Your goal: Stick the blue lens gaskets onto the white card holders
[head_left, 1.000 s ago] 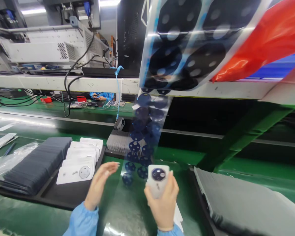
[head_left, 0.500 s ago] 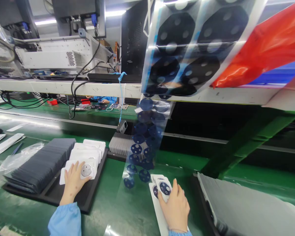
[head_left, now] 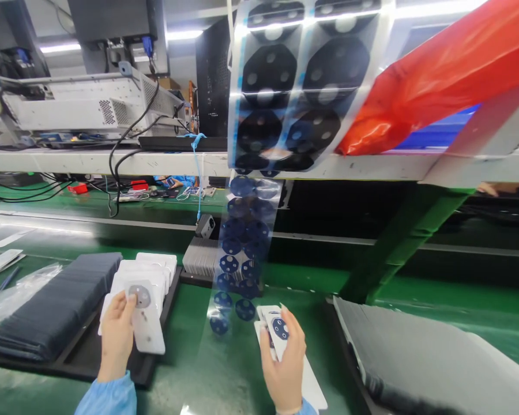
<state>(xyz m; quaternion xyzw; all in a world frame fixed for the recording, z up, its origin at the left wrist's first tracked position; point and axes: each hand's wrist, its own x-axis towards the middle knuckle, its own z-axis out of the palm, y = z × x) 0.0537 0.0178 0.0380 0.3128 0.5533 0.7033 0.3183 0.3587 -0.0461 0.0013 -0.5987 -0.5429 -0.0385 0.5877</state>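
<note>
While the left hand (head_left: 116, 331) pinches one white card (head_left: 149, 331) between thumb and fingers beside its round grey patch, over the black tray (head_left: 145, 372) on the left, the right hand (head_left: 285, 354) stands part-spread around overlapping disc-marked cards (head_left: 280, 328) on the green bench (head_left: 207, 372); whether it clasps them I cannot tell. Between the hands, farther off, runs a clear strip of dark discs (head_left: 244, 227).

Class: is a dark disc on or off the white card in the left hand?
Off: the white card in the left hand shows a grey circle.
</note>
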